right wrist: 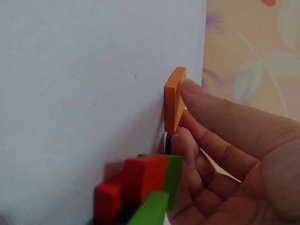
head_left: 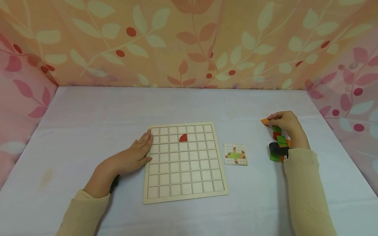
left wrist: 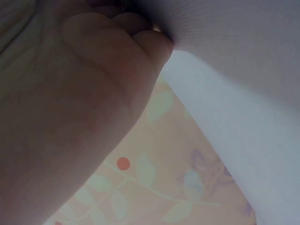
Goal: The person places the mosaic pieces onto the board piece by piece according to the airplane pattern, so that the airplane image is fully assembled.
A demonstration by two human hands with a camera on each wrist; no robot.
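Observation:
In the head view, my left hand (head_left: 133, 157) rests with its fingers extended along the left edge of a pale wooden grid board (head_left: 184, 166). One red quarter-circle piece (head_left: 183, 138) sits in a cell of the board's second row. Off to the right, my right hand (head_left: 286, 123) pinches an orange tile (head_left: 264, 121) at the far end of a group of coloured pieces. The right wrist view shows the thumb on the face of this orange tile (right wrist: 176, 101), the other fingers curled beside it. The left wrist view shows mostly the palm; its fingertips are hidden.
Green tiles (head_left: 281, 141), a red piece (head_left: 276, 135) and other orange pieces lie under the right wrist, partly covered by its black camera (head_left: 274, 148). A small pattern card (head_left: 235, 154) lies right of the board. Patterned cloth (head_left: 183, 42) borders the white table (head_left: 118, 105).

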